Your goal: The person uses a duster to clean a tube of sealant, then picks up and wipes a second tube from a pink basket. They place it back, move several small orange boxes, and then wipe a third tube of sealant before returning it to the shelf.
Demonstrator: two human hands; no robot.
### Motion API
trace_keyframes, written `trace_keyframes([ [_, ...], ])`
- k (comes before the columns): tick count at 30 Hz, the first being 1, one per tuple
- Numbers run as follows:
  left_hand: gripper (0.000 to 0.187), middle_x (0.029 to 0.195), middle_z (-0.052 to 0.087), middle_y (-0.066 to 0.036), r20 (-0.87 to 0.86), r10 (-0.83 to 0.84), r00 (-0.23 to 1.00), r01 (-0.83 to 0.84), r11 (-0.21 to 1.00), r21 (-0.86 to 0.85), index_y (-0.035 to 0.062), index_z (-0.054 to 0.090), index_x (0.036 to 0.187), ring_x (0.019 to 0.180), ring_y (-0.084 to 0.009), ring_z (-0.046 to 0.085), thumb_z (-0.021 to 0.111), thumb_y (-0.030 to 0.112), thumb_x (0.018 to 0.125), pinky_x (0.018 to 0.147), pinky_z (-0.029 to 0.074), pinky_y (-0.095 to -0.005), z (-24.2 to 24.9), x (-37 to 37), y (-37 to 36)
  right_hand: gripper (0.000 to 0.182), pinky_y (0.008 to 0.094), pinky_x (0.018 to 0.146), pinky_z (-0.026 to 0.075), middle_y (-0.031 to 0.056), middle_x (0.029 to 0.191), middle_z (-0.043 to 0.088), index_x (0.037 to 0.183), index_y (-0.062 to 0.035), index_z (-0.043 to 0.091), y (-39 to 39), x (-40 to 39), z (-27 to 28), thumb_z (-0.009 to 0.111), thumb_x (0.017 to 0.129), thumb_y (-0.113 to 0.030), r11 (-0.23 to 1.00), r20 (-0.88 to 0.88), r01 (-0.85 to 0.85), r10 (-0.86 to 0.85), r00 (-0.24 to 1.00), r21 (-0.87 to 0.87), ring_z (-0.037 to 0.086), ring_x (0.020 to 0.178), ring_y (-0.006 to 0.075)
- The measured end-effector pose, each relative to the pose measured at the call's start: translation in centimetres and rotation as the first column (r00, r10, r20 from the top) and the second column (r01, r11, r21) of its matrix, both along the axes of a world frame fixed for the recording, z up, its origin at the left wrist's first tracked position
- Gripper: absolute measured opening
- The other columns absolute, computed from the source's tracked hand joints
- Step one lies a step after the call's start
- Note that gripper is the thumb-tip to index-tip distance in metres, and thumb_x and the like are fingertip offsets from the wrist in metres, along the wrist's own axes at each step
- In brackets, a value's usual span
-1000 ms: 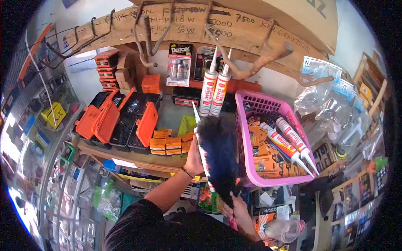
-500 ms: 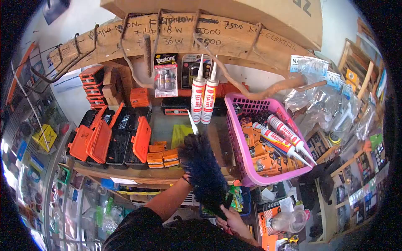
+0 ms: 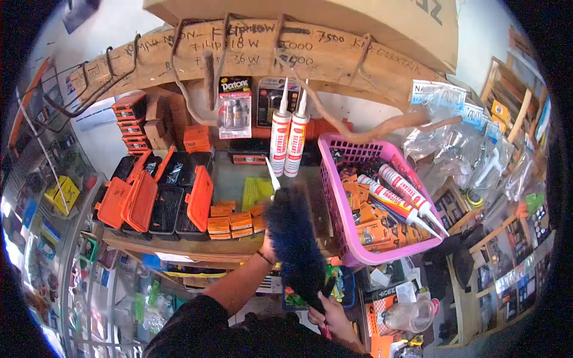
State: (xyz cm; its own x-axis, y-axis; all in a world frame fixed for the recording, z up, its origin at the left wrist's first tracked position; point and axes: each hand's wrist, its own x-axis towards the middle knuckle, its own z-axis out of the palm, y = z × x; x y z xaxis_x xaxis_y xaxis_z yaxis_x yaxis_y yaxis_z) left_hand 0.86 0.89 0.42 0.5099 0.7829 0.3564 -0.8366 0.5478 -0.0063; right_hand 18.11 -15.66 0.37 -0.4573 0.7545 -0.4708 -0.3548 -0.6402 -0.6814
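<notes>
My right hand (image 3: 333, 316) is closed around the handle of a dark blue-black feather duster (image 3: 295, 238), low in the middle of the view. The duster's fluffy head points up and away, in front of my left hand (image 3: 267, 247), whose fingers are mostly hidden behind it. A white nozzle (image 3: 273, 173) of a sealant tube sticks out above the bristles, in line with my left hand; the tube's body is covered. Just beyond, two white-and-red silicone sealant tubes (image 3: 287, 143) stand upright side by side on the counter (image 3: 230, 170).
On the right sits a pink basket (image 3: 352, 238) with more sealant tubes and orange packets. Small orange boxes (image 3: 230, 224) and black cases with open orange lids (image 3: 200, 200) line the left. Bent metal hooks (image 3: 325, 113) jut from the wooden beam (image 3: 250, 45) overhead.
The duster's head has shifted slightly right and down across the tube in my left hand. My view has moved a little; the standing tubes have stayed put.
</notes>
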Motion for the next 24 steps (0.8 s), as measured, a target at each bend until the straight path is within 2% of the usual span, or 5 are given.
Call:
trace_keyframes([
  [2,0.056,0.118,0.044,-0.011,-0.268,0.268,0.925,-0.29,0.956,-0.046,0.0095,0.038,0.121,0.107,-0.0256,0.043,0.029,0.05,0.084,0.094,0.031,-0.0415,4.3,0.6,-1.7,0.03,0.0261,0.034,0.024,0.0001,0.038,0.029,0.088,-0.0081,0.044,0.1,0.9,-0.6,0.036,0.087,-0.037,0.994,0.079,0.096,-0.092,0.993,-0.052,0.028,0.028,0.0133],
  [12,0.053,0.113,0.048,-0.012,-0.36,0.213,0.908,-0.241,0.97,-0.033,0.0084,0.04,0.118,0.103,-0.0277,0.047,0.031,0.048,0.085,0.092,0.033,-0.0431,3.5,0.7,-1.3,0.035,0.0261,0.033,0.025,0.0002,0.038,0.027,0.083,-0.0072,0.043,1.9,2.6,-0.9,0.034,0.086,-0.041,0.998,-0.07,-0.016,0.02,0.997,0.055,0.026,0.028,0.014],
  [15,0.046,0.115,0.047,-0.012,-0.039,-0.004,0.999,0.001,0.997,-0.074,0.0078,0.042,0.117,0.105,-0.026,0.045,0.037,0.039,0.084,0.094,0.031,-0.041,-3.4,-0.8,1.6,0.03,0.0253,0.035,0.027,0.0005,0.039,0.028,0.081,-0.0079,0.041,2.0,1.7,-0.3,0.035,0.087,-0.036,0.991,0.071,-0.111,0.106,0.992,0.072,0.027,0.028,0.0142],
  [18,0.046,0.114,0.048,-0.011,-0.508,0.375,0.775,-0.376,0.921,0.105,0.0082,0.044,0.115,0.103,-0.0257,0.047,0.039,0.041,0.083,0.092,0.034,-0.04,-6.0,-0.6,2.2,0.026,0.025,0.032,0.026,0.0008,0.039,0.029,0.085,-0.0082,0.041,2.7,2.4,-0.7,0.035,0.088,-0.033,0.975,0.154,-0.191,0.172,0.973,0.116,0.028,0.028,0.0135],
  [24,0.042,0.098,0.056,-0.009,-0.376,0.251,0.892,-0.287,0.957,-0.041,0.0106,0.052,0.1,0.088,-0.0236,0.054,0.042,0.047,0.081,0.077,0.044,-0.0384,-0.7,-0.1,-0.2,0.028,0.0228,0.026,0.023,0.0002,0.038,0.029,0.088,-0.0083,0.042,4.4,3.2,-0.3,0.034,0.088,-0.036,0.999,0.184,0.006,0.001,0.983,-0.036,0.029,0.026,0.0124],
])
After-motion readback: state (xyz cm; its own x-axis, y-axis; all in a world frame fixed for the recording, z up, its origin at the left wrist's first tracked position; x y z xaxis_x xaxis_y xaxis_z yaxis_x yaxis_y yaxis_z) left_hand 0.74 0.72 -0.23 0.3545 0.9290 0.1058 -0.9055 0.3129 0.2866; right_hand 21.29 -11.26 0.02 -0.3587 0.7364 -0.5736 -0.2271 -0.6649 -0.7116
